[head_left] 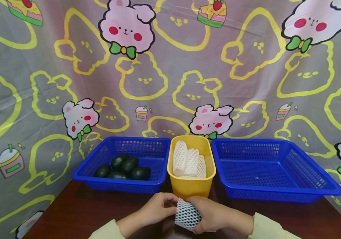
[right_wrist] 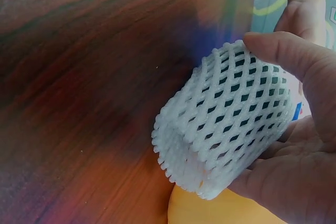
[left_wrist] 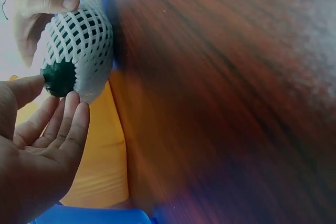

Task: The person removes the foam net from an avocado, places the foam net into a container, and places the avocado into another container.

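Observation:
A white foam net sleeve [head_left: 187, 215] is around a dark green avocado [left_wrist: 59, 80], whose end shows at the sleeve's opening in the left wrist view. My left hand [head_left: 155, 209] pinches that bare end between thumb and fingertips. The right hand [head_left: 213, 215] grips the sleeve from the other side, its thumb pressing on the mesh [right_wrist: 236, 103]. In the right wrist view the sleeve's near end gapes and is hollow. Both hands are above the table, in front of the yellow bin [head_left: 192, 186].
Several avocados [head_left: 130, 165] lie in the left blue basket [head_left: 119, 188]. White foam sleeves [head_left: 192, 161] stand in the yellow bin between the baskets. On the right is another blue basket [head_left: 278, 193]. A patterned cloth [head_left: 170, 66] hangs behind the brown table [head_left: 69, 212].

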{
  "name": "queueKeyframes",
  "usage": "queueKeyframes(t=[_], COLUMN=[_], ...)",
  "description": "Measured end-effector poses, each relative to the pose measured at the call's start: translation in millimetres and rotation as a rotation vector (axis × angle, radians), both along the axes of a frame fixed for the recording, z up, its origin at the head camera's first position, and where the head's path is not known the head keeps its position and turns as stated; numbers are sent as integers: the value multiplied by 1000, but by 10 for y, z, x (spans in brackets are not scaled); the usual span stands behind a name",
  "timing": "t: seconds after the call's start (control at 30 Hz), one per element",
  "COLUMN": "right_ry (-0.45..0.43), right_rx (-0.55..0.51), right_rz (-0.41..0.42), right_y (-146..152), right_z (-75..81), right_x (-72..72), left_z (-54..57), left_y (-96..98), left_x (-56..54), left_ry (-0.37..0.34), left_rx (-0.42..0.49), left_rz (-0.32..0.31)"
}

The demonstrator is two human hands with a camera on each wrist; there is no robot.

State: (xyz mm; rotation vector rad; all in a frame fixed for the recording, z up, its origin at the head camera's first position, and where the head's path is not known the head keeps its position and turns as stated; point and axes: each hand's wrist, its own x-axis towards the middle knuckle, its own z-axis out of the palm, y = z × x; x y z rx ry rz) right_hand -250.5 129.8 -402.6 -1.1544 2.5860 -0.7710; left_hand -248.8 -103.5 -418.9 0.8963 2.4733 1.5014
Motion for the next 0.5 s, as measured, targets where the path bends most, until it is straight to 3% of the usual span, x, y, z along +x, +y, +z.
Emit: queueKeyframes(t=[0.27, 0.5], right_ry=[-23, -94], right_rx=[-10, -61], right_rz=[-3, -8], right_y=[30, 190], right_z=[-12, 0], right_x=[-6, -36], left_z=[-1, -9], left_y=[22, 6], left_x=[-11, -6], left_ry=[-20, -32], left_rx=[-18, -21], left_rz=[-4, -15])
